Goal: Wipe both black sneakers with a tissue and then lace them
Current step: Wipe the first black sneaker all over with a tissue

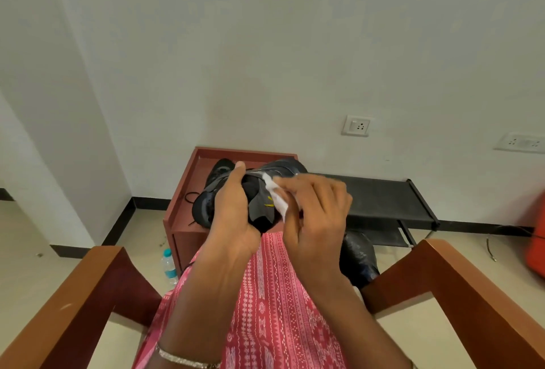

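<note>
Nearest the camera, over the lap: pink patterned cloth (274, 295) between two wooden armrests (88, 295); both forearms reach forward from it, with a bracelet (182, 358) on the left wrist.

Left hand (233, 206): fingers and thumb curled round the held sneaker (258, 206); it carries the shoe in the air above the knees, opening and grey tongue turned toward the camera.

Right hand (317, 215): fingers closed on a white tissue (275, 197); the tissue lies flat against the sneaker's right flank, touching it just beside the tongue (fingers slightly blurred, so exact finger placement cannot be told).

Progress, as a judgement: wiping stage, early; one shoe under the tissue; no lace shows across its tongue, so lacing looks not yet begun.

Beyond the hands: red-brown table (182, 191) with a raised rim; on it the second sneaker (220, 168), mostly hidden behind the left hand, and a loose black lace (191, 196) near the left rim; whether that shoe is wiped cannot be told. Left to do, at least: finish this shoe, lace both.

Floor: water bottle (169, 265) beside the table; black shoe rack (383, 197) to the right. Far wall: socket plate (356, 125).
</note>
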Demonstrator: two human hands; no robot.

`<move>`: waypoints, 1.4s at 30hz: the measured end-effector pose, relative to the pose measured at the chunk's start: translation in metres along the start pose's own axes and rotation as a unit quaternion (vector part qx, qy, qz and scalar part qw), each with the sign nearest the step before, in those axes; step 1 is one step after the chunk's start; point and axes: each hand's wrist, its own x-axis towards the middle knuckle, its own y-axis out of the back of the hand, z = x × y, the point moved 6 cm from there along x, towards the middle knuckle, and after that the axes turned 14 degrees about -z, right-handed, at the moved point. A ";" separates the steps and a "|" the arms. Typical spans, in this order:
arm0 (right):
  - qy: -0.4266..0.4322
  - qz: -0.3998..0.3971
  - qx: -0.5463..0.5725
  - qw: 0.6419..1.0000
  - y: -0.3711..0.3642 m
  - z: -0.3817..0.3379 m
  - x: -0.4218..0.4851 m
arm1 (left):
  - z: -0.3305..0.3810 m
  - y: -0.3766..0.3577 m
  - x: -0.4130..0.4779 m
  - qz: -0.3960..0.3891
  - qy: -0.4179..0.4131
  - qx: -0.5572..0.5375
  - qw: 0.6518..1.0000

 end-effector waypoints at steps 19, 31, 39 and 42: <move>-0.060 -0.078 -0.055 0.994 0.000 0.000 0.022 | 0.000 0.007 0.006 0.005 -0.028 0.093 0.995; 0.009 -0.093 0.003 0.996 0.008 0.002 -0.012 | 0.014 0.014 0.006 0.023 -0.038 0.083 0.996; 0.021 -0.050 -0.060 0.997 0.009 0.006 0.028 | 0.009 0.009 0.003 0.017 -0.019 0.072 0.997; 0.019 -0.062 -0.055 0.996 0.008 0.005 0.025 | 0.015 0.011 0.002 0.020 -0.038 0.079 0.996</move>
